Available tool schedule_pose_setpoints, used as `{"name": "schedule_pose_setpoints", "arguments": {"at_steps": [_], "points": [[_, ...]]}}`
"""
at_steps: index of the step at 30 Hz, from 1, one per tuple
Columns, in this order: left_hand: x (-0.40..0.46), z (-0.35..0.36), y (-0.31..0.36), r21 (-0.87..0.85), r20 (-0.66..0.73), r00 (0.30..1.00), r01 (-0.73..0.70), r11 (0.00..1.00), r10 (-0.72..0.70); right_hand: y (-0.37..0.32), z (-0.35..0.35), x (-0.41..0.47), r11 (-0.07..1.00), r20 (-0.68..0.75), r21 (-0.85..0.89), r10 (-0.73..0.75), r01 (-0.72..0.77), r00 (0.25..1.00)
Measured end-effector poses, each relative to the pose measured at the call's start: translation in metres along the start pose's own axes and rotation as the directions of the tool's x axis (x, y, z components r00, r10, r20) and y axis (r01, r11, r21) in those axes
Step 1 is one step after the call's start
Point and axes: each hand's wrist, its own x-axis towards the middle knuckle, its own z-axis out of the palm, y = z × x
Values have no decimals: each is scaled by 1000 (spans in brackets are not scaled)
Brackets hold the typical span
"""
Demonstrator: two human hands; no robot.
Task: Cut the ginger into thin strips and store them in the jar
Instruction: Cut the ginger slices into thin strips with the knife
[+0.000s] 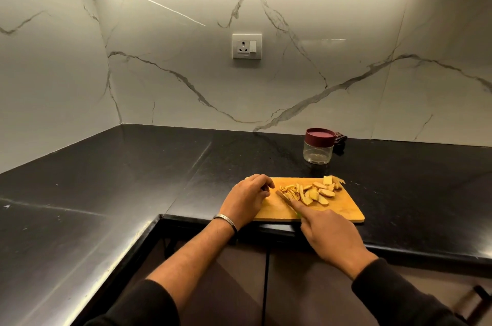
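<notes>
A wooden cutting board [343, 208] lies at the front edge of the black counter. Ginger slices [320, 192] and a few thin strips [288, 188] are piled on its far half. My right hand [330, 232] grips a knife [286, 199], index finger laid along the back of the blade, whose tip rests among the strips. My left hand [246, 199] rests on the board's left end with loosely curled fingers, just left of the ginger, holding nothing. A clear glass jar [318, 151] with a maroon lid on it stands behind the board.
A small dark object [340, 142] sits behind the jar against the marble wall. A wall socket [247, 46] is mounted above the counter. The black L-shaped counter [119, 182] extends left and toward me, with cabinet doors [266, 285] below.
</notes>
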Motion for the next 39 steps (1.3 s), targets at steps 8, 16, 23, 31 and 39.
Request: {"name": "schedule_pose_setpoints", "arguments": {"at_steps": [8, 16, 23, 31, 39], "points": [[4, -1, 0, -29, -33, 999, 2, 1000, -3, 6, -3, 4, 997, 64, 77, 23, -28, 998], [44, 3, 33, -32, 71, 997, 29, 999, -26, 9, -1, 7, 997, 57, 65, 48, -52, 997], [88, 22, 56, 29, 366, 921, 132, 991, -133, 10, 3, 6, 995, 44, 82, 47, -50, 998], [111, 48, 69, 278, 525, 816, 103, 955, -241, 11, 6, 7, 995, 30, 84, 55, -57, 998], [116, 51, 68, 270, 429, 864, 155, 950, -263, 12, 9, 6, 993, 13, 103, 51, -52, 999]]}}
